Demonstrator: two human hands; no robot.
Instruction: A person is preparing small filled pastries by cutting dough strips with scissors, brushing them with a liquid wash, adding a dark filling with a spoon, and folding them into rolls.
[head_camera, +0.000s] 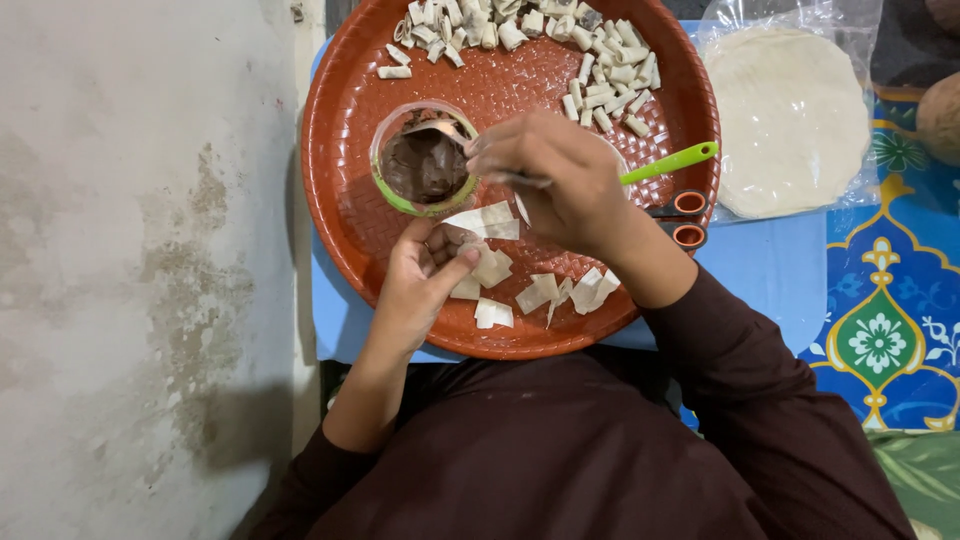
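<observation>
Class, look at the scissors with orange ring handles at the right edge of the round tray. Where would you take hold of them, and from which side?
Grip the orange-handled scissors by the two ring handles, coming from the right, over the blue board. The rings lie at the rim of the round reddish-brown woven tray, exposed and facing outward, while the blades point left beneath the right hand, so that end is covered.

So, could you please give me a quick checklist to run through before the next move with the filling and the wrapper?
1. Left hand holds a dough square flat: ok.
2. Right hand has its grip on the green-handled utensil: ok.
3. Bowl of brown filling within reach on the red tray: ok.
4. Filling on the utensil's tip: cannot tell, the hand hides it.
5. Spare cut squares lying ready: ok.
6. Scissors apart from both hands: ok.
</observation>
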